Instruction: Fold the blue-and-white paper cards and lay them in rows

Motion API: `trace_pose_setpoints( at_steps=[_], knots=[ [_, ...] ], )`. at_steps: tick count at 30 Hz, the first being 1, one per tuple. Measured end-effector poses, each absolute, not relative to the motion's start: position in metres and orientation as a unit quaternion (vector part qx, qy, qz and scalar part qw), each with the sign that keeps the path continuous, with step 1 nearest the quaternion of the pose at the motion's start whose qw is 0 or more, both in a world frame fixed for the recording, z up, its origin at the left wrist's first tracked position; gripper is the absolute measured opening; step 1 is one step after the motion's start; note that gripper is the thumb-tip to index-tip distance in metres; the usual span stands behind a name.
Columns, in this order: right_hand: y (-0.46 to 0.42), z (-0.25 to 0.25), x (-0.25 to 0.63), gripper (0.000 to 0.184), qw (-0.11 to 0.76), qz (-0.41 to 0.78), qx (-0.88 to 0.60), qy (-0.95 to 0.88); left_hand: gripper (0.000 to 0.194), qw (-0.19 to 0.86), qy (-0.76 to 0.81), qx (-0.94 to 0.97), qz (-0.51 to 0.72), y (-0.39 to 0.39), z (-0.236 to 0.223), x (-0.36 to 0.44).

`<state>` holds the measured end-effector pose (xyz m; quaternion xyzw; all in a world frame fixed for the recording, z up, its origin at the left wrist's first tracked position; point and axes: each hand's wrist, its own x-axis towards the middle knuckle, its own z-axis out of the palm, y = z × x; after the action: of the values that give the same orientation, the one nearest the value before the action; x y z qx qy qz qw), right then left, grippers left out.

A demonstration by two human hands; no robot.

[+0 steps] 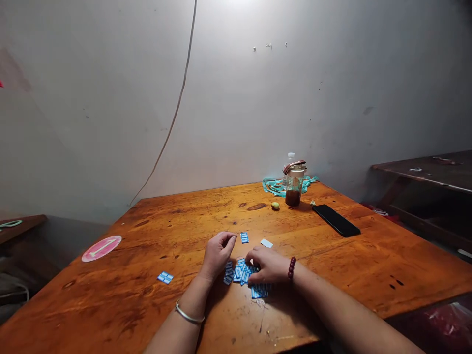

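On the table (191, 211), likely picking at blue cards (240, 271) with right hand (271, 265) half wide, left hand (217, 253) narrow — can't tell if holding — next needing gentle pinching.

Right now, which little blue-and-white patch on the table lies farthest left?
The blue-and-white patch between the pink disc and the left hand; it lies alone, while the others lie farther right.
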<state>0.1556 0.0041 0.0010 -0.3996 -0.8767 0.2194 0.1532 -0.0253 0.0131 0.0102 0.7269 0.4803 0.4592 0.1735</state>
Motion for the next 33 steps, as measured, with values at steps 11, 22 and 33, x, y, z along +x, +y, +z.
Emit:
trace_pose_setpoints(
  at_steps=[11,22,33],
  knots=[
    [0.018,-0.014,0.161,0.015,0.165,0.411,-0.428,-0.788,0.022,0.223,0.483,0.710,0.461,0.014,0.005,-0.023],
    [0.020,-0.013,0.165,0.008,0.223,0.555,-0.410,-0.688,0.025,0.320,0.474,0.677,0.463,0.014,0.003,-0.020],
    [0.013,0.007,0.157,0.027,0.376,0.646,-0.392,-0.537,0.027,0.547,0.396,0.609,0.415,0.003,0.009,-0.008]
  ],
)
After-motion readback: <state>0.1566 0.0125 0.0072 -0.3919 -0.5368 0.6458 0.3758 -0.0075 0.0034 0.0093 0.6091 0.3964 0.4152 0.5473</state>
